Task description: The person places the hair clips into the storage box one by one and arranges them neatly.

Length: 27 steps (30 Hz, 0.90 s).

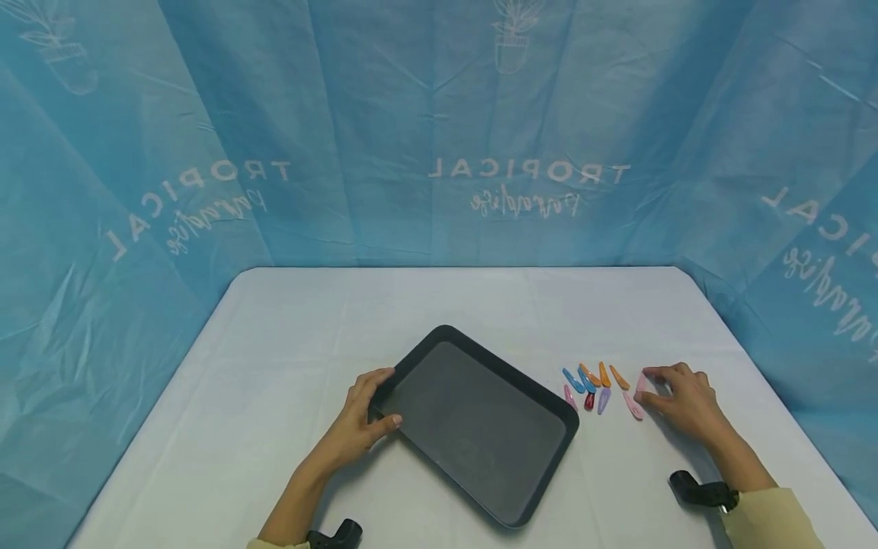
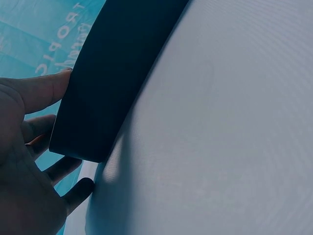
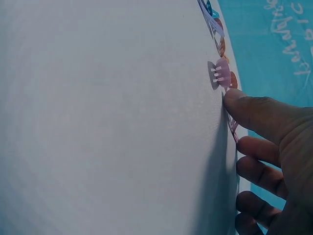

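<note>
A dark grey baking tray (image 1: 480, 431) lies at a slant on the white-covered table. My left hand (image 1: 357, 419) grips its left corner, thumb on the near rim and fingers spread along the other edge. In the left wrist view the tray's dark side wall (image 2: 107, 83) stands beside the thumb. To the right of the tray, my right hand (image 1: 686, 400) pinches a pink hair clip (image 1: 641, 383) between thumb and forefinger, low over the cloth. Another pink hair clip (image 1: 633, 406) lies just left of those fingertips. The right wrist view shows the pinched clip partly hidden by the thumb.
Several more hair clips lie between tray and right hand: blue (image 1: 572, 380), orange (image 1: 620, 377), purple (image 1: 604, 401), dark red (image 1: 589, 402) and a pink one beside the tray's rim. A blue printed curtain (image 1: 384, 213) hangs around the table's back and sides.
</note>
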### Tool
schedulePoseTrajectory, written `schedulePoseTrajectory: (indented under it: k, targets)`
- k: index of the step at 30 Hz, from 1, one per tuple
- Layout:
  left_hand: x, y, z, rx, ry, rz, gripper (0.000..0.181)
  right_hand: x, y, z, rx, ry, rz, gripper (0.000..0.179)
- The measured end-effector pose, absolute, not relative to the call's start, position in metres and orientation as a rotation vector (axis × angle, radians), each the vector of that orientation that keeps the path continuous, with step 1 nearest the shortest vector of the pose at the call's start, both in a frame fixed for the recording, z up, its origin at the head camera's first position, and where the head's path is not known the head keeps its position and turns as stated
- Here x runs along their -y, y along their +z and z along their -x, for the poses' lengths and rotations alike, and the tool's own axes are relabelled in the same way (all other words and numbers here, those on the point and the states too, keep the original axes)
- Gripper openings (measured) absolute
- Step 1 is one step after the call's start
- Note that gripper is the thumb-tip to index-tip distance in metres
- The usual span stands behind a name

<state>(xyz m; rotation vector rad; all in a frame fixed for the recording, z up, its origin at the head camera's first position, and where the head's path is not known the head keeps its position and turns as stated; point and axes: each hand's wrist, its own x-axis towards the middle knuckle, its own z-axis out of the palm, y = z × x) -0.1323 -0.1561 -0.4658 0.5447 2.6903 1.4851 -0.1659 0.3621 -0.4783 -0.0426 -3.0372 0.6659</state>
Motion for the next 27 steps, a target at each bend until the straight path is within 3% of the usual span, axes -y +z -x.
schedulePoseTrajectory:
  k: [27]
  targets:
    - [0.1553,-0.4635,0.1314,-2.642,1.508,-0.487,0.071,-0.3656,-0.4797,0.1704,3.039,0.734,0.032,0.059]
